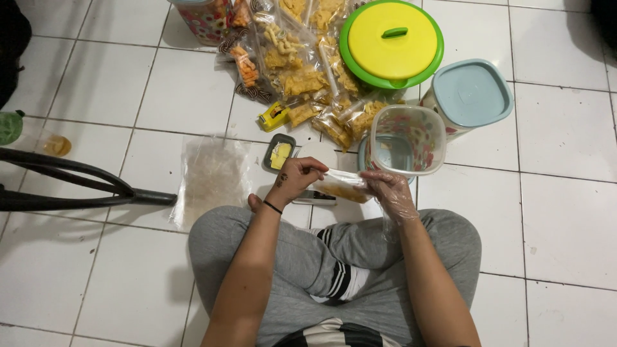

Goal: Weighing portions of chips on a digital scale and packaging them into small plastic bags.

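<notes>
I sit cross-legged on a white tiled floor. My left hand (294, 178), bare with a black band at the wrist, pinches the left end of a small clear snack bag (344, 186) holding yellow chips. My right hand (391, 193), inside a thin clear plastic glove, grips the bag's right end. The bag hangs over a white kitchen scale (315, 196) just in front of my knees. An open clear container with coloured dots (407, 139) stands right behind my right hand.
A heap of filled snack bags (302, 71) lies further out. Near it are a yellow-lidded green bowl (391, 42), a blue-lidded container (468, 95), a small tray (279, 153), a stack of empty plastic bags (211, 177) and black metal legs (77, 183) at left.
</notes>
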